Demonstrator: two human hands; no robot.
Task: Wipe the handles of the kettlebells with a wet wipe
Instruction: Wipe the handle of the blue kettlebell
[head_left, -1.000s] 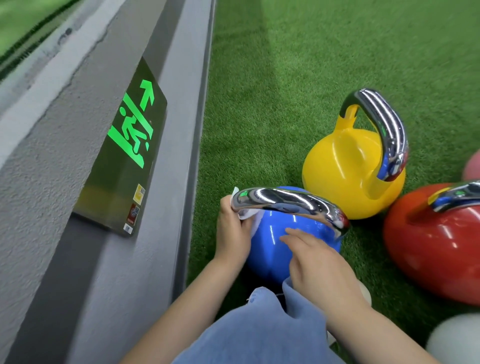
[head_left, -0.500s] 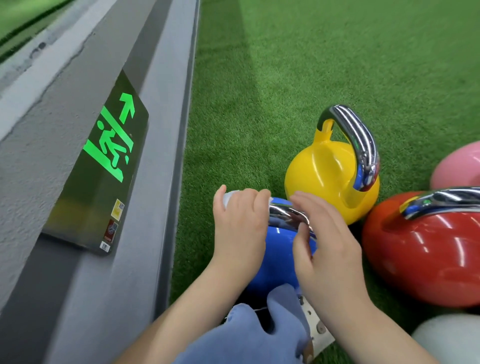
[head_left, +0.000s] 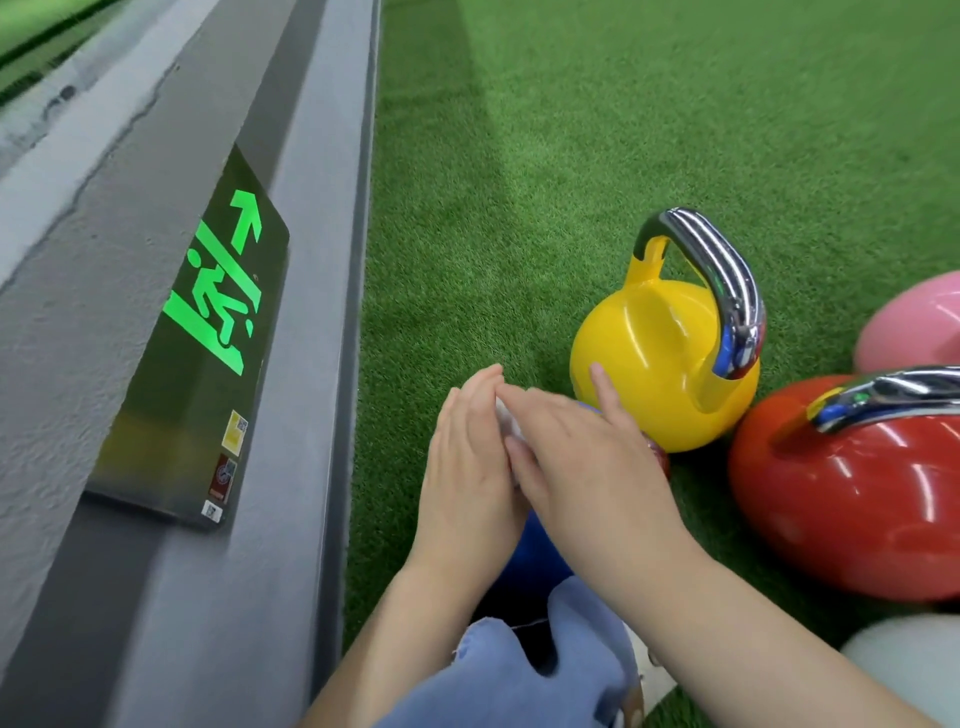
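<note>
Left hand and right hand pressed together around wet wipe, over blue kettlebell; likely refolding.

- Left hand: lower centre of the frame, back of the hand toward the camera, fingers straight and close together, pointing up the frame.
- Right hand: just right of the left, palm down, fingers spread and angled toward the upper left; its fingertips overlap the left fingers.
- Both bare forearms rise from the bottom edge and converge at the hands.
- Whether either grip is closed cannot be told.
</note>
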